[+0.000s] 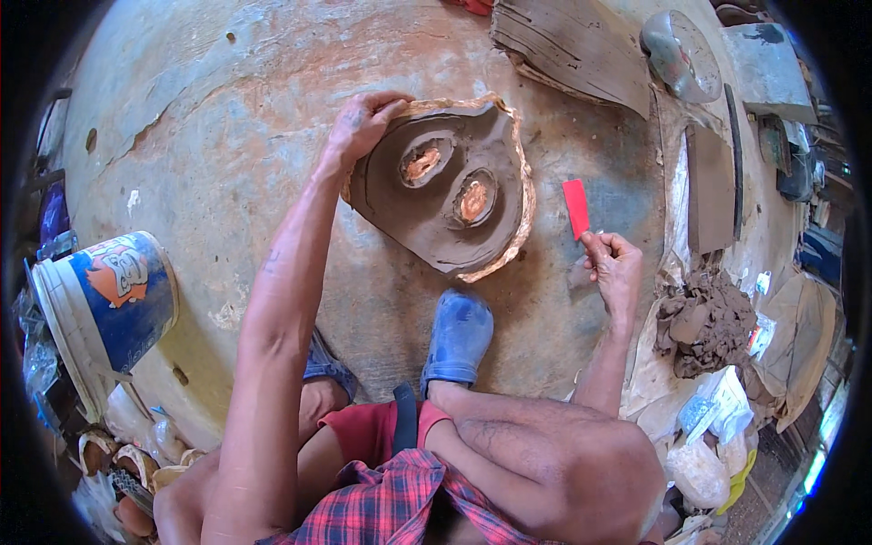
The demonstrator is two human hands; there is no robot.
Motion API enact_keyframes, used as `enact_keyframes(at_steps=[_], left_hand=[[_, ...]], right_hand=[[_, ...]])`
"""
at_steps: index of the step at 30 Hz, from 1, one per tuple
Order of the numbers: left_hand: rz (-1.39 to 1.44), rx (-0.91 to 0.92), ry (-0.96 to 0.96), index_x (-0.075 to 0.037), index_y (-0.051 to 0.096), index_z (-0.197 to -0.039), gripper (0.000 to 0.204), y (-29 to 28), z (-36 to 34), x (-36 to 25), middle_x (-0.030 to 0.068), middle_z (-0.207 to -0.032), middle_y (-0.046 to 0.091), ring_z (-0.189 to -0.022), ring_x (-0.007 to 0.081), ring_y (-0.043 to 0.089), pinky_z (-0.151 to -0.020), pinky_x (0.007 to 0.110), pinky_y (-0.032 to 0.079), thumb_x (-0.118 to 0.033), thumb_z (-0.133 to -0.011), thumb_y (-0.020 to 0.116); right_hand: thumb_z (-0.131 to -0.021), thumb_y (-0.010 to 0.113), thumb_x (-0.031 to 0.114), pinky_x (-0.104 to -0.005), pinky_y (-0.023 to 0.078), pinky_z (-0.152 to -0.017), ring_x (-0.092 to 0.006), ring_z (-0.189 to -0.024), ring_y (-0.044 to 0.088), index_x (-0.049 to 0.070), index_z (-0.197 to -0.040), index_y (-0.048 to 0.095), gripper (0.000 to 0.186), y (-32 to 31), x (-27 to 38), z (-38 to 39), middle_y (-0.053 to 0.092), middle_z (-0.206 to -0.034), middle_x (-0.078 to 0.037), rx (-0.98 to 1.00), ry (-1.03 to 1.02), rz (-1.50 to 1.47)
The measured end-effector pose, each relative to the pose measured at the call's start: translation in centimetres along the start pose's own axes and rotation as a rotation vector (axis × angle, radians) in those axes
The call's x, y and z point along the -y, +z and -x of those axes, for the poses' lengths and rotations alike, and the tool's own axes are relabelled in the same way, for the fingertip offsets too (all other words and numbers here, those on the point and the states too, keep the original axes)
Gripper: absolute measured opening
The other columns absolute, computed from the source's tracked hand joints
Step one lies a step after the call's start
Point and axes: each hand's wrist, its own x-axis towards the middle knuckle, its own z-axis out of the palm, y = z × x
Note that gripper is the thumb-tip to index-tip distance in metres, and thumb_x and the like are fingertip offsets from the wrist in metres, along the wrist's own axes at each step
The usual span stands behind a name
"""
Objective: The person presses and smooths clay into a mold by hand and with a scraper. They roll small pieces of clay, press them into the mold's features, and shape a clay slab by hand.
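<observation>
A rounded mould (524,173) with a rough pale-brown rim lies on the floor in front of me, lined with smooth dark clay (409,204). Two oval openings in the clay show orange-brown material inside. My left hand (363,125) grips the mould's upper left edge, its fingers curled over the rim. Off to the right of the mould, my right hand (615,266) pinches the lower end of a flat red scraper (576,207). The scraper points upward and stands apart from the clay.
A white and blue bucket (118,295) lies tilted at left. Clay slabs (581,54) rest at the top right, near a metal bowl (679,56). Farther right are a long clay strip (709,186) and a lump of clay (706,322). Plastic bags (718,409) lie at lower right.
</observation>
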Motion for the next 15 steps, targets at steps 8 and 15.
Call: enact_keyframes(at_steps=[8,15], left_hand=[[0.155,0.052,-0.111,-0.002,0.077,-0.125,0.034,0.1,-0.1,0.0,0.004,-0.107,0.077,-0.097,0.0113,0.069,-0.089,0.031,0.057,-0.029,-0.107,0.066],[0.123,-0.357,0.058,-0.005,0.078,-0.124,0.034,-0.1,1.5,-1.8,0.0093,-0.106,0.08,-0.096,0.0188,0.075,-0.088,0.034,0.059,-0.027,-0.097,0.079]], right_hand=[[-0.094,0.084,0.019,-0.0269,0.057,-0.066,-0.0103,-0.066,0.068,-0.002,-0.126,0.076,0.039,3.2,-1.7,-0.7,0.076,-0.084,-0.004,-0.062,-0.319,0.07],[-0.098,0.076,0.009,-0.0257,0.058,-0.069,-0.011,-0.074,0.073,0.0,-0.123,0.077,0.027,5.8,6.3,-1.6,0.08,-0.092,-0.009,0.047,-0.226,0.027]])
